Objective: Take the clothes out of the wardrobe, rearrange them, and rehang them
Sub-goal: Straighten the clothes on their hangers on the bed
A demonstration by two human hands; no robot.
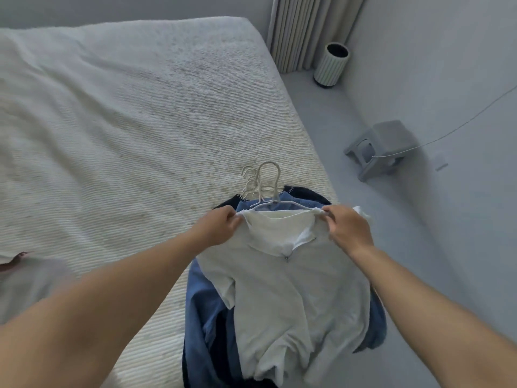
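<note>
On the bed's [140,107] near right corner, the left hand [221,225] and right hand [345,228] each pinch a shoulder of the white top [293,289]; ease both off the hanger [268,177] evenly.

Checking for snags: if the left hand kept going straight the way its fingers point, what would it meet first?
Probably the hanger hooks, beyond the white top whose shoulder the left hand pinches; past them only the bedspread. Depth is unclear.
</note>
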